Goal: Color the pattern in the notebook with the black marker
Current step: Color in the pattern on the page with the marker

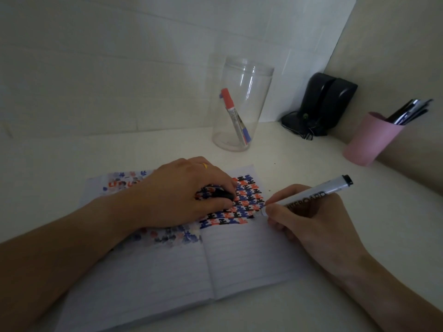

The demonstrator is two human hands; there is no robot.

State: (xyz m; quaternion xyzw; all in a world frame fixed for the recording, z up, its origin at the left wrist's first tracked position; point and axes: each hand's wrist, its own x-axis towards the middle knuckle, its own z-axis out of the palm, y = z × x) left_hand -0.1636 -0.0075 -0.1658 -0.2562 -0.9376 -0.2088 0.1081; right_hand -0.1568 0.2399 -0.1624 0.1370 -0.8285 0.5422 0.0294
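An open lined notebook (235,264) lies on the white table. Its right page carries a pattern (244,204) of black, red and blue shapes near the top. My right hand (309,219) grips a black whiteboard marker (311,194), whose tip touches the pattern's right edge. My left hand (182,192) rests flat on the left part of the pattern, with a small black cap (224,195) pinched under its fingers. That hand hides part of the pattern.
A clear jar (242,104) behind the notebook holds a red and a blue marker. A pink cup (371,140) with pens stands at right. A black device (323,106) sits in the wall corner.
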